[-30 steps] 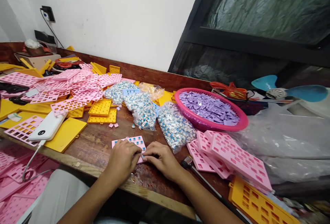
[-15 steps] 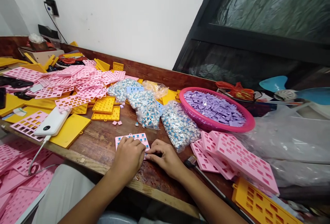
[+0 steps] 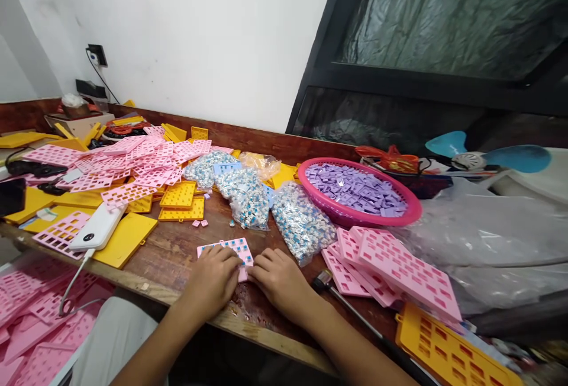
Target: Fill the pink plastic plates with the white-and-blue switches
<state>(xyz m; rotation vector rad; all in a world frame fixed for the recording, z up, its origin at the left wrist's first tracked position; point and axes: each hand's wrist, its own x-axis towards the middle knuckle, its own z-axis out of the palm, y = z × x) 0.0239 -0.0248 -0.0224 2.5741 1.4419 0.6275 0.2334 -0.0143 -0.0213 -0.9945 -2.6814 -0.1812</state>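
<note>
The pink switch plate point(image 3: 244, 245) lies on the wooden tabletop point(image 3: 166, 259) at the person's front edge, partly filled: blue key switches point(image 3: 240, 242) sit in its exposed upper rows, while its lower right corner looks bare; the left hand point(image 3: 212, 273) hides the rest, so the remaining count cannot be told. That hand's fingers curl over the plate; the right hand point(image 3: 277, 279) bends its fingers at the right edge. Whether either pinches a switch cannot be seen. Bagged switches point(image 3: 246, 196) lie beyond, beside a pink basket point(image 3: 415, 208) of purple pieces point(image 3: 355, 187).
</note>
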